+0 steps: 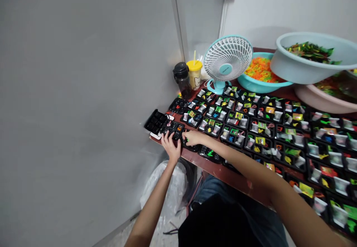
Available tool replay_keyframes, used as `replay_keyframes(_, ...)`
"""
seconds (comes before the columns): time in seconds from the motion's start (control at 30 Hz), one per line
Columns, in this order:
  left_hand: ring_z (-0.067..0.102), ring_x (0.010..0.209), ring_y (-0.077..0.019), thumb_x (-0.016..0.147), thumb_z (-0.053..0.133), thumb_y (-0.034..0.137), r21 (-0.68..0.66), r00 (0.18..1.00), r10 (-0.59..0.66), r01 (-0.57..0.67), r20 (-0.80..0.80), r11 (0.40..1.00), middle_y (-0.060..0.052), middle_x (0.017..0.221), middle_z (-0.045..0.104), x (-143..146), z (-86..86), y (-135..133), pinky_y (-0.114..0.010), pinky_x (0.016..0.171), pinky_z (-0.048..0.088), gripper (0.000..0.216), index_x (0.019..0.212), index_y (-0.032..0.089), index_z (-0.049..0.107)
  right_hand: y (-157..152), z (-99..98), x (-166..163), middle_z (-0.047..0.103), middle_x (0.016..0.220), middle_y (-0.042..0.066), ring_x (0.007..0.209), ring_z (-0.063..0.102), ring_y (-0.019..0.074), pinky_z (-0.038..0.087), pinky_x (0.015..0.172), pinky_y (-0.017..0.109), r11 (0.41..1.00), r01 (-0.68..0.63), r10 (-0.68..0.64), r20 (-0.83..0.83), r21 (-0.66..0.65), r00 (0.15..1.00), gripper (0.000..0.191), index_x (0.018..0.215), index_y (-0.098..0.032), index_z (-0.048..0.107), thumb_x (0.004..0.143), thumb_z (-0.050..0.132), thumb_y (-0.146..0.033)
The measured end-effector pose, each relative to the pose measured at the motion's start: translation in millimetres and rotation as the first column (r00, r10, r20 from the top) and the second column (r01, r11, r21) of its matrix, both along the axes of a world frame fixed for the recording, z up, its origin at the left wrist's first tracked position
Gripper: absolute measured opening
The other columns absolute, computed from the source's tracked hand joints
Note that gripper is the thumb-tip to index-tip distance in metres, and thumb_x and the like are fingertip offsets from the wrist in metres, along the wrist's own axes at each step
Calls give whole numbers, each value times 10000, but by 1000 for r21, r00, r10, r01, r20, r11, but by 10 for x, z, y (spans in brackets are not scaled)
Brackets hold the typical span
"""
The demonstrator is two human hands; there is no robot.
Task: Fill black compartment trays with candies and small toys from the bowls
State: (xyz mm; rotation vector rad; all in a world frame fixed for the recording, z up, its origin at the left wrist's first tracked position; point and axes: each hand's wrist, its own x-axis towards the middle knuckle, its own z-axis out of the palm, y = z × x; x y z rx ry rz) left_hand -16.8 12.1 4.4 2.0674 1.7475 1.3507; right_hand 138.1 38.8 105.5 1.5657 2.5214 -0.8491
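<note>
My left hand (171, 147) rests with fingers spread at the near edge of a black compartment tray (178, 128), which holds a small orange piece. Just to its right, my right hand (193, 138) reaches into a neighbouring black tray (192, 147). Its fingers are curled together; what they hold, if anything, is too small to make out. A bit of green shows by those fingertips. Left of my hands, an unfilled black tray (156, 121) juts past the table edge. Another black tray (210, 153) with a green piece lies right of my right hand.
Rows of filled trays (234, 135) cover the red-brown table (203, 167). Behind them stand a fan (227, 59), a dark bottle (182, 81), a yellow-lidded cup (194, 76) and basins (290, 72) of small pieces. A grey wall (83, 90) borders the left; a lined bin (167, 182) stands below.
</note>
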Motion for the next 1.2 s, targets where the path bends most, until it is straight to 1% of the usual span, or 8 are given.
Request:
replay_keyframes(0.27, 190, 1348, -276, 843, 459, 340, 0, 999, 37, -37, 38, 999, -162, 1346, 395, -2, -35, 11, -482, 1094, 153, 435, 1227, 136, 453, -58, 56, -33, 641, 973, 89, 882, 611, 247, 417, 656, 249, 997, 4, -12, 105, 75, 994, 438, 1002, -186, 562, 600, 692, -299)
replay_keyframes(0.37, 220, 1338, -277, 843, 454, 342, 2, 998, 53, -53, 40, 999, -158, 1340, 407, 4, -34, 7, -482, 1089, 165, 429, 1224, 144, 459, 46, 85, 46, 652, 924, 45, 845, 606, 202, 400, 647, 224, 987, 144, -142, -39, 67, 989, 364, 936, -202, 580, 612, 702, -314)
replay_keyframes(0.47, 230, 1336, -271, 847, 448, 329, -9, 997, 68, -67, 37, 998, -158, 1344, 407, 14, -16, -3, -484, 1093, 153, 426, 1233, 148, 457, 247, 88, 28, 650, 930, 39, 859, 594, 176, 395, 677, 224, 942, 331, -318, -162, 62, 934, 246, 975, -206, 567, 783, 555, -359)
replay_keyframes(0.6, 123, 1372, -301, 848, 444, 364, -91, 992, 120, -124, -40, 988, -189, 1439, 268, 33, -6, -3, -546, 1086, 80, 568, 1351, 129, 328, 460, 17, -348, 643, 1009, 33, 912, 590, 155, 400, 723, 222, 894, 447, -423, -257, 41, 869, 238, 1007, -222, 559, 899, 361, -300)
replay_keyframes(0.73, 56, 1380, -339, 854, 408, 419, -138, 982, 143, -159, -121, 977, -253, 1474, 123, 36, -50, 34, -584, 1065, 63, 731, 1424, 63, 121, 537, -60, -826, 653, 1013, 14, 899, 610, 140, 414, 715, 212, 851, 525, -491, -399, -28, 774, 245, 989, -237, 569, 900, 341, -236)
replay_keyframes(0.83, 83, 1374, -351, 856, 394, 443, -137, 978, 139, -160, -154, 978, -271, 1466, 127, 28, -79, 65, -587, 1061, 72, 763, 1428, 46, 81, 579, -71, -917, 662, 976, 22, 885, 621, 139, 430, 724, 211, 817, 572, -525, -511, -77, 681, 215, 974, -222, 569, 870, 384, -188)
replay_keyframes(1.0, 135, 1364, -350, 864, 385, 476, -146, 979, 131, -155, -159, 977, -254, 1459, 182, 28, -36, 73, -597, 1053, 103, 695, 1414, 91, 203, 431, -13, -433, 655, 879, 17, 670, 625, 81, 459, 607, 175, 769, 621, -561, -623, -150, 545, 277, 1052, -195, 491, 873, 287, -143)
replay_keyframes(1.2, 160, 1357, -359, 856, 425, 459, -86, 987, 121, -131, -105, 988, -260, 1444, 210, 38, 58, 68, -591, 1044, 144, 613, 1347, 100, 353, -284, 343, 1028, 596, 719, -18, 488, 543, 68, 426, 495, 175, 731, 682, -437, -782, -20, 445, 251, 997, -187, 516, 815, 343, -199)
